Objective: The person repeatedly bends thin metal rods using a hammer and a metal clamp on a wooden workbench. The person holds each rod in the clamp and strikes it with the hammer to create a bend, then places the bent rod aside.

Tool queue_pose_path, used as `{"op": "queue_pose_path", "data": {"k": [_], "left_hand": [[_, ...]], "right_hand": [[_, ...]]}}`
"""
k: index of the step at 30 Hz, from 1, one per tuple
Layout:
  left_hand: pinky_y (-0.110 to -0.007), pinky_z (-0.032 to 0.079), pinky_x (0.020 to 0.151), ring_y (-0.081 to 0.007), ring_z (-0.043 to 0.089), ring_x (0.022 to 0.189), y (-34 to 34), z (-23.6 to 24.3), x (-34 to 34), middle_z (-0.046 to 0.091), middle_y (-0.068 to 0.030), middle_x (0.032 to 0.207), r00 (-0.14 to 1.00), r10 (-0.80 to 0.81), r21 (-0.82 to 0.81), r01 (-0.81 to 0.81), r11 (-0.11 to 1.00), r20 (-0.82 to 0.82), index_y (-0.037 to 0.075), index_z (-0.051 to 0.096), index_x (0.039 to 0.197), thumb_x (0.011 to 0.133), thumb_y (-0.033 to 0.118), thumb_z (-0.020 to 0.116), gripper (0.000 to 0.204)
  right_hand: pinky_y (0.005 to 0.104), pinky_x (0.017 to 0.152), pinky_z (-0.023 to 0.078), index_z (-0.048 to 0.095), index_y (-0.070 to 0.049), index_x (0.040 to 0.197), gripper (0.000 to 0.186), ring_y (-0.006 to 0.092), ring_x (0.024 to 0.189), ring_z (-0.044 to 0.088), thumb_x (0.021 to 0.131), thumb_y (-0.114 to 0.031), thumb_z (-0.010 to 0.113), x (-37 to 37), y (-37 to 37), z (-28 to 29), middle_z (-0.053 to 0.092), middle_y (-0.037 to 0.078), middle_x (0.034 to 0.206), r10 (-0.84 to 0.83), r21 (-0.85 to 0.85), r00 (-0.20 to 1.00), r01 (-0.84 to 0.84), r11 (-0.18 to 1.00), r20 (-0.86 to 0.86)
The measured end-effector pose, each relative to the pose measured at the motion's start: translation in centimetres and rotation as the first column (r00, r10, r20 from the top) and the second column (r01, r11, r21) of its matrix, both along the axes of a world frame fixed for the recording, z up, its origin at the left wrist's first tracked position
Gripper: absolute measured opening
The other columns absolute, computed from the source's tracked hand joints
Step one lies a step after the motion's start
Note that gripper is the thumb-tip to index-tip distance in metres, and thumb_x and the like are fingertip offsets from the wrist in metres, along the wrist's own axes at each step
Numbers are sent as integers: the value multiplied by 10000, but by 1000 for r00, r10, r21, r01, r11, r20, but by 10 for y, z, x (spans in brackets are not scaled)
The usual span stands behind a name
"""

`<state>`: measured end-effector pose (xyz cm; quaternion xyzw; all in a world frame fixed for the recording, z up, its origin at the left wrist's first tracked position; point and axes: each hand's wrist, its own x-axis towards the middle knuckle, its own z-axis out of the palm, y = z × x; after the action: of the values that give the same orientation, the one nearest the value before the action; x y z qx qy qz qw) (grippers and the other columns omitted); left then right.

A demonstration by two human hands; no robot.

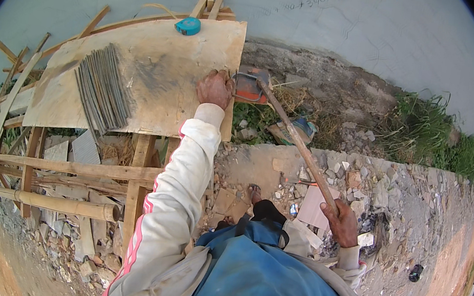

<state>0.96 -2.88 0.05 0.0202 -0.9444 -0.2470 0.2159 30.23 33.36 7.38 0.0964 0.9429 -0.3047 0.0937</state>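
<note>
My right hand [341, 224] is wrapped round the lower end of a long, rust-brown lever bar [301, 142]. The bar slants up and left to a red metal lever tool [252, 86] at the right edge of the board-topped workbench [161, 86]. Close beside this tool, my left hand [215, 88] rests on the board with its fingers curled down; anything inside them is hidden. To the left of that hand lies a bundle of thin grey metal rods [103, 90], side by side, some ends jutting past the board's near edge.
A teal tape measure [188, 26] sits near the board's far edge. Timber offcuts [202, 4] lean behind, against the grey wall [327, 21]. A bamboo pole [53, 203] runs along the bench frame. Broken stones and rubble [376, 189] cover the ground; weeds [416, 125] grow along the wall.
</note>
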Motion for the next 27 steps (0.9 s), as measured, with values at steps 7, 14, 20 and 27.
{"op": "queue_pose_path", "data": {"k": [7,14,20,27], "left_hand": [[-505,512,811,-406,652,904,1,-1,3,666,-174,970,1000,11,42,-10,999,-16,56,679,902,846,255,699,208],[-490,524,855,-369,656,980,12,9,15,666,-173,1035,991,101,48,-106,993,89,69,705,970,825,277,715,254],[-454,523,788,-351,671,892,28,19,18,690,-151,948,957,242,73,-256,964,158,72,708,962,821,194,685,188],[-349,507,620,-199,611,676,30,3,15,632,-83,756,978,187,609,-203,767,91,24,644,883,876,82,617,64]], "right_hand": [[335,569,380,621,4,852,458,135,626,412,936,-441,693,-43,47,-29,450,39,639,51,-262,999,-54,964,-19],[275,529,346,590,-34,826,430,80,599,406,933,-431,715,-142,31,-44,457,-30,649,26,-617,957,-207,759,-288],[255,522,356,573,-54,766,367,58,588,437,894,-319,790,-218,5,-44,497,-55,640,152,-806,950,-311,504,-271],[284,563,346,503,-79,726,409,81,613,391,927,-335,752,-256,-7,-53,417,-56,635,306,-648,845,-533,544,-438]]}}
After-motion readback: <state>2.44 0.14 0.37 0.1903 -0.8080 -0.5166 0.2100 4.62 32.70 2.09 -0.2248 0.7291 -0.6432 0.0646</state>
